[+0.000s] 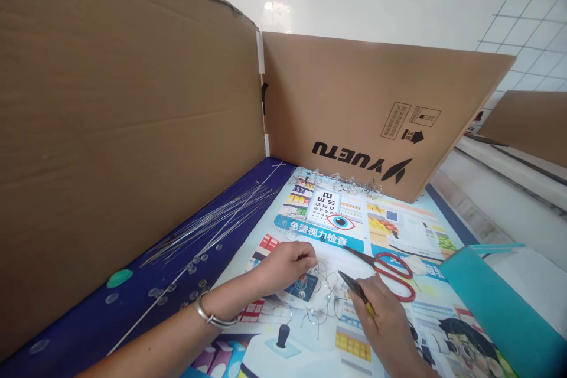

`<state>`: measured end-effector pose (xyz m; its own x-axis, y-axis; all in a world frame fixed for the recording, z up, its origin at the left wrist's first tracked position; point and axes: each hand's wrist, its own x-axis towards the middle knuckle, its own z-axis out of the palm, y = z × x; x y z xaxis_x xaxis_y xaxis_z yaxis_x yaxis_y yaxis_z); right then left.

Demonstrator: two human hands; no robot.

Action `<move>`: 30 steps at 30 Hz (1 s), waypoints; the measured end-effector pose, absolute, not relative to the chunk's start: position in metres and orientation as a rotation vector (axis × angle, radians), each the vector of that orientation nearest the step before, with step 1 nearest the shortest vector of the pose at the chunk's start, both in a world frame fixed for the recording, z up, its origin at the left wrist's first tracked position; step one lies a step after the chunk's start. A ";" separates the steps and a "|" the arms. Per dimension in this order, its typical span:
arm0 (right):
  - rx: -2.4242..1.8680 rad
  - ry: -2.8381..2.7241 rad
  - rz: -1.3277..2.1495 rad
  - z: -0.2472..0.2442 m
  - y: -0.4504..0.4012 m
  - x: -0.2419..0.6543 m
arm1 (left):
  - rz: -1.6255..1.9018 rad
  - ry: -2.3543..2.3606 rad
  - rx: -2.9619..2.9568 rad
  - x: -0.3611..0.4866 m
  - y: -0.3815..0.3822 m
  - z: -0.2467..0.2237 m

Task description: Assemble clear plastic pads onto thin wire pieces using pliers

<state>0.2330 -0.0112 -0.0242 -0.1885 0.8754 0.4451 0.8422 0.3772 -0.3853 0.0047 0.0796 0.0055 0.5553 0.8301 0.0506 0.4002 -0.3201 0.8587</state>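
My left hand (286,269) rests with curled fingers on a tangled wire-and-bead piece (310,301), seeming to pinch its wires. My right hand (381,325) grips small yellow-handled pliers (357,290), whose dark jaws point up and left, close to the wire piece. Red-handled scissors (394,277) lie just above my right hand, with their blades pointing left towards my left hand. A silver bangle (213,314) circles my left wrist. The pliers' jaws are apart from my left hand.
Straight thin wires (217,221) and scattered clear beads (177,286) lie on a dark blue mat (146,313), beside a printed eye-test poster (398,230). More wire pieces sit at its far edge. Cardboard panels (133,130) stand behind and left; a teal folder (500,307) lies right.
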 end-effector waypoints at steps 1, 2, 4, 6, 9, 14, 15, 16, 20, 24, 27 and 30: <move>-1.468 -2.050 0.045 -0.025 -0.011 0.234 | 0.644 0.992 1.923 0.006 0.079 0.006; -1.468 -2.057 0.026 -0.025 -0.011 0.235 | 0.660 0.989 1.922 0.006 0.078 0.006; -1.471 -2.059 0.006 -0.026 -0.010 0.237 | 0.691 0.987 1.928 0.008 0.077 0.006; -1.466 -2.051 -0.025 -0.026 -0.009 0.238 | 0.721 0.991 1.915 0.009 0.077 0.006; -1.465 -2.044 -0.066 -0.027 -0.009 0.240 | 0.737 0.997 1.833 0.010 0.076 0.003; -1.459 -1.995 -0.121 -0.031 -0.009 0.243 | 0.625 0.960 1.651 0.011 0.075 -0.001; -1.456 -1.994 -0.120 -0.031 -0.010 0.243 | 0.608 0.950 1.629 0.012 0.074 -0.001; -1.453 -1.999 -0.116 -0.031 -0.010 0.243 | 0.601 0.945 1.615 0.013 0.073 0.000; -1.438 -2.014 -0.124 -0.026 -0.013 0.240 | 0.613 0.926 1.615 0.017 0.067 0.005; -1.424 -2.012 -0.178 -0.025 -0.014 0.240 | 0.622 0.905 1.601 0.019 0.062 0.006; -1.405 -2.015 -0.205 -0.029 -0.013 0.241 | 0.648 0.872 1.564 0.019 0.061 0.002; -1.391 -2.028 -0.215 -0.032 -0.012 0.242 | 0.654 0.834 1.523 0.019 0.061 -0.001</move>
<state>0.2422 -0.0123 -0.0322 -0.2163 0.7707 0.5994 0.8793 0.4205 -0.2234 0.0191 0.0611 -0.0006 0.5824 0.8106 -0.0610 0.1343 -0.0220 0.9907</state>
